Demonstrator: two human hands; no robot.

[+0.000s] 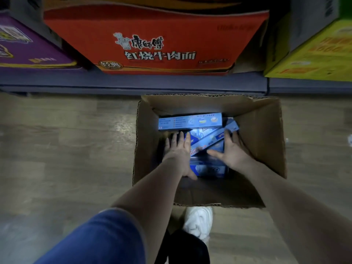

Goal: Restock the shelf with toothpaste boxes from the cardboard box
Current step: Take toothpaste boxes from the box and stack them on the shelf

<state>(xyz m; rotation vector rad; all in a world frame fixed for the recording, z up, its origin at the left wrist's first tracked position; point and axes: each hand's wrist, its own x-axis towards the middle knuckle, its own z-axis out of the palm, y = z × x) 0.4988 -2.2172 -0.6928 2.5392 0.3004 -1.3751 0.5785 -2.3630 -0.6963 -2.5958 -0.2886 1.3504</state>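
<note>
Two hands (178, 149) (231, 149) touch four toothpaste boxes (190, 121).

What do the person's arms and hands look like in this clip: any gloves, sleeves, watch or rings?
Both hands are bare: no gloves on the left hand or the right hand, and no watch or ring shows. The forearms are uncovered. A blue sleeve covers the left upper arm; nothing covers the visible part of the right arm.

Four blue toothpaste boxes (190, 121) are showing inside one cardboard box (262, 130); three large cartons (152, 35) are sitting on the shelf (133, 82).
</note>
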